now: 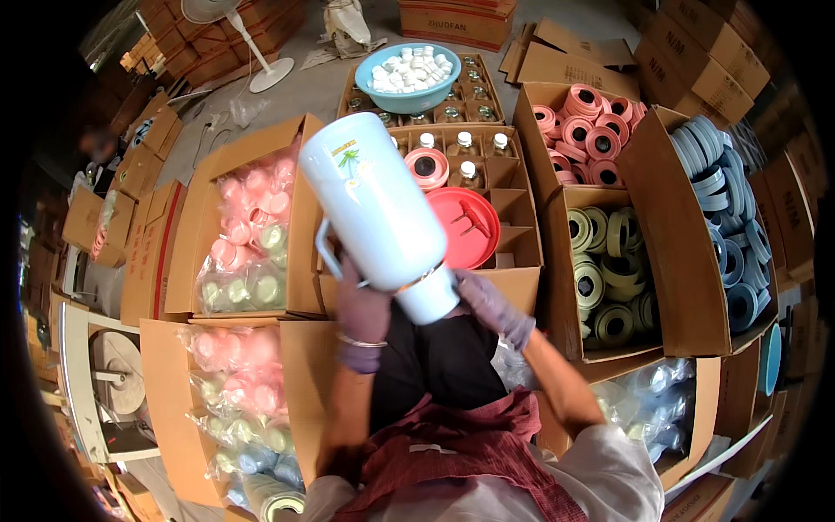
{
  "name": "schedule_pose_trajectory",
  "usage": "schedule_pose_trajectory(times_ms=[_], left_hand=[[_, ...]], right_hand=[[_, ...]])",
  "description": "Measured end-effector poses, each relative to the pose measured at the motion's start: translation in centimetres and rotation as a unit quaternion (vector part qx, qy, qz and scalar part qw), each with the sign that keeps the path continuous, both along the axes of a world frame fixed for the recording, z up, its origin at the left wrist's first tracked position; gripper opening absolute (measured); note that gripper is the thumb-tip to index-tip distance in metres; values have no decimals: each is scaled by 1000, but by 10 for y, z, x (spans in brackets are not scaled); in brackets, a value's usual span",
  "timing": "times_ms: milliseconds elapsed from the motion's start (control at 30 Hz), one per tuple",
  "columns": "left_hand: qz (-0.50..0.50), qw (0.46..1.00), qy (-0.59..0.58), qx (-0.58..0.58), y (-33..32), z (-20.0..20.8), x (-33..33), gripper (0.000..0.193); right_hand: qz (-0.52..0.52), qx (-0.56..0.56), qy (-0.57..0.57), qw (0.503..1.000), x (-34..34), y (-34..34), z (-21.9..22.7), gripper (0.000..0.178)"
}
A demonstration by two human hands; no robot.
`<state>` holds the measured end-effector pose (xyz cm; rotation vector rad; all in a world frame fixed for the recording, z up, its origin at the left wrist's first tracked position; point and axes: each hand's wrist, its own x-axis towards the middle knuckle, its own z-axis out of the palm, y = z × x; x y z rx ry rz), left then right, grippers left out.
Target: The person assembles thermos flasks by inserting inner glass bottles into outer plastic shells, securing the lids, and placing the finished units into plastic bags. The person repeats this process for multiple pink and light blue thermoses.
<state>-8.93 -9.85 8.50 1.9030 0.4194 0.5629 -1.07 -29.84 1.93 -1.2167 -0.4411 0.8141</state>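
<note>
Head view
Jug: pale blue plastic thermos jug (376,209) held up, tilted, base toward the body, over the carton of dividers (515,217).
Left hand (361,315): gloved, curled round the jug by its handle (327,248).
Right hand (487,300): gloved, fingers wrapped at the jug's base.
Nearby: red lid (465,228) in the carton; blue basin of white caps (407,76) beyond; boxes of pink rings (584,130), olive rings (609,278).

At centre frame the jug (378,213) is pale blue with a small green palm print, held by purple-gloved hands, left hand (361,315) and right hand (494,306). A red lid (465,226) lies just right of it, and a blue basin (409,76) of white caps sits at upper centre. At right, boxes hold pink rings (587,130), olive-green rings (609,278) and blue rings (726,209).
</note>
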Motion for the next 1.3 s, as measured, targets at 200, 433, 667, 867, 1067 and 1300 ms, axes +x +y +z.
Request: schedule_pose_trajectory(times_ms=[200, 433, 667, 867, 1067, 1300], left_hand=[[4, 973, 148, -176, 119, 6, -81, 32], [-52, 985, 156, -58, 122, -41, -128, 28], [-107, 978, 177, -33, 134, -57, -116, 28], [-181, 914, 196, -307, 139, -83, -81, 31], [-157, 851, 297, -405, 116, -43, -71, 32], [-254, 784, 373, -427, 126, -80, -67, 35]], right_hand=[[-165, -407, -173, 881, 161, 19, -113, 33], [-167, -597, -301, 725, 215, 36, -206, 36], [41, -141, 24, 989, 117, 46, -3, 17], [69, -103, -780, 613, 34, 15, 115, 21], [124, -91, -875, 460, 7, -2, 134, 14], [122, 27, -924, 362, -18, -5, 141, 25]])
